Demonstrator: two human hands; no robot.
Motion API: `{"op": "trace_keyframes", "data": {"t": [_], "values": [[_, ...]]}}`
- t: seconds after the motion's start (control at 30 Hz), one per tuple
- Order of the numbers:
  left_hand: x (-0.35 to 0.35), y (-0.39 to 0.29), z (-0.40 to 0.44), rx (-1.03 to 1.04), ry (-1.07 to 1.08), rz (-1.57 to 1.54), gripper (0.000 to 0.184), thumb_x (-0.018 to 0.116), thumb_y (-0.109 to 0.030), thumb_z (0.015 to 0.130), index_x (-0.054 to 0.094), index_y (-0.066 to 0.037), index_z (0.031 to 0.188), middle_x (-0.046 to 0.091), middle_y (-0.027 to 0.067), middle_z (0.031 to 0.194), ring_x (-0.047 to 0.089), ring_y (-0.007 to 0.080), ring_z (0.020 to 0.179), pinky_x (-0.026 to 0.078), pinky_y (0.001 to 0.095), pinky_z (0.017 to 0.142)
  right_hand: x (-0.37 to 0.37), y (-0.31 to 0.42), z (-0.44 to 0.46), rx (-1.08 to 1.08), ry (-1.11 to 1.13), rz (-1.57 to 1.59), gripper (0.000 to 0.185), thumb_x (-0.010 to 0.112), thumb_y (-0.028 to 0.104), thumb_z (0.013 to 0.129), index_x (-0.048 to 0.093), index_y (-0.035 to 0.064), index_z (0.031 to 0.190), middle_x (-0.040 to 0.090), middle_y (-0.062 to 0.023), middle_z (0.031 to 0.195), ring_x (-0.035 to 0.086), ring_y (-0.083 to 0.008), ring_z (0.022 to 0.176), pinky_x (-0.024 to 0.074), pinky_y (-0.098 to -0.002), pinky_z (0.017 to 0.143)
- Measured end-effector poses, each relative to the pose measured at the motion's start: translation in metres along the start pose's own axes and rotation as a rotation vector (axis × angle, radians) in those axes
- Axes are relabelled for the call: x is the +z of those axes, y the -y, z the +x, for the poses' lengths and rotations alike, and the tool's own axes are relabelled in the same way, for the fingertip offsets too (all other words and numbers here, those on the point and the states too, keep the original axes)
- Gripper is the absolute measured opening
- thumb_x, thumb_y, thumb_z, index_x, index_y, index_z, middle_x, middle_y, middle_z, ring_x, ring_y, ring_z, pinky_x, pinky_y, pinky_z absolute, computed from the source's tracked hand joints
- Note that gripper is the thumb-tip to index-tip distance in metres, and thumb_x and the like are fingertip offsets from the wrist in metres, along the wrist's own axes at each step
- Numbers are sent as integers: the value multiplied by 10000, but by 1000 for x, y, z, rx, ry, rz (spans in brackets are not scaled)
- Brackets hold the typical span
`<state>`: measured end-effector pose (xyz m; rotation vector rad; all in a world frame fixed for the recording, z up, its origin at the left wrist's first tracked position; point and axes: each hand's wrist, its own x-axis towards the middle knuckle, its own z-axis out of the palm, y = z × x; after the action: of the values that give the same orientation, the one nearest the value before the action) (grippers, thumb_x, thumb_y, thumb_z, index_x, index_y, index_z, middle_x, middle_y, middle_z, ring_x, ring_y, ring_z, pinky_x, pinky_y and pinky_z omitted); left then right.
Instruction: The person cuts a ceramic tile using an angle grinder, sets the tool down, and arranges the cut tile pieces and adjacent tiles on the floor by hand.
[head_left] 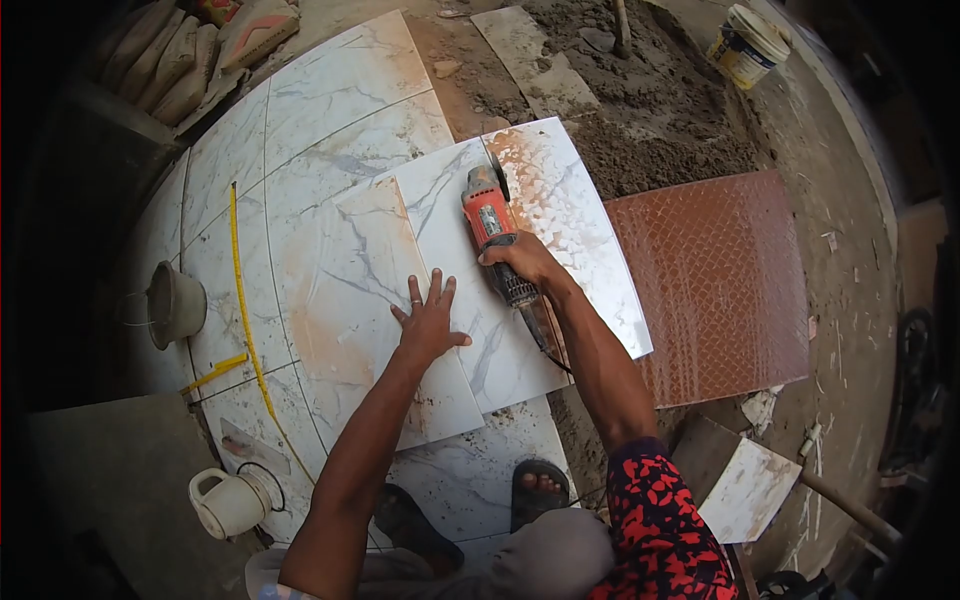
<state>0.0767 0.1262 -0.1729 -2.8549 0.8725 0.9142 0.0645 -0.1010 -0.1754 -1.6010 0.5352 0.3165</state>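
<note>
My right hand (522, 258) is wrapped round the body of a red and black angle grinder (487, 212). The grinder's dark disc (499, 177) stands on edge at a line between two white marbled tile pieces; whether it spins I cannot tell. My left hand (430, 322) lies flat with fingers spread on a white marbled tile (350, 300), near its right edge. That tile overlaps another marbled tile (440, 190) beneath the grinder. To the right of the disc lies a tile piece (575, 220) with brown dust on it.
A yellow measuring tape (240, 270) lies on the tiled floor at left, near a grey bucket (178, 305) and a white jug (228, 502). A brown patterned tile (715, 285) lies at right. Behind are wet mortar (660, 110), a paint bucket (746, 46) and stacked sacks (165, 60).
</note>
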Motion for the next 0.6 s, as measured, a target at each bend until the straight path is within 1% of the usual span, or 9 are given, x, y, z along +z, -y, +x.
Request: {"op": "trace_keyframes", "data": {"t": [0.1, 0.2, 0.33, 0.43, 0.5, 0.6], "values": [[0, -1, 0, 3, -5, 2, 1197, 851, -487, 610, 173, -170, 1544, 47, 100, 1626, -8, 488, 1452, 207, 810, 991, 2, -4, -4, -21, -31, 4, 479, 754, 297, 581, 666, -30, 919, 676, -153, 836, 640, -249, 710, 494, -339, 664], [1, -1, -1, -3, 1, 6, 1195, 852, -486, 611, 174, -170, 1544, 50, 99, 1626, -5, 488, 1452, 209, 809, 992, 2, -5, -1, -20, -13, -7, 490, 752, 305, 582, 666, -30, 929, 676, -156, 842, 641, -254, 722, 493, -342, 671], [0, -1, 0, -9, 6, 7, 1192, 852, -481, 616, 172, -172, 1545, 50, 95, 1627, 1, 488, 1452, 208, 808, 993, 2, -4, 0, -39, -26, -20, 488, 750, 310, 582, 669, -29, 923, 677, -154, 835, 640, -256, 713, 492, -343, 669], [0, -1, -1, -3, -7, 6, 1194, 855, -476, 615, 169, -173, 1545, 51, 95, 1626, 2, 487, 1453, 209, 809, 991, 1, -6, -1, -7, -12, -10, 482, 746, 317, 584, 675, -27, 915, 678, -154, 824, 638, -255, 703, 491, -344, 666], [0, -1, -1, -3, -6, 5, 1196, 857, -475, 613, 170, -172, 1544, 52, 96, 1626, 3, 487, 1453, 212, 810, 989, 3, -7, -2, -43, -46, -39, 475, 744, 322, 585, 681, -24, 904, 679, -154, 815, 638, -254, 699, 490, -344, 665], [0, -1, -1, -1, -8, 3, 1199, 860, -473, 610, 171, -169, 1543, 52, 98, 1625, 4, 487, 1452, 216, 812, 987, 3, -10, -6, -36, -30, -31, 479, 742, 326, 586, 680, -29, 901, 678, -158, 813, 639, -254, 699, 490, -345, 663]]}}
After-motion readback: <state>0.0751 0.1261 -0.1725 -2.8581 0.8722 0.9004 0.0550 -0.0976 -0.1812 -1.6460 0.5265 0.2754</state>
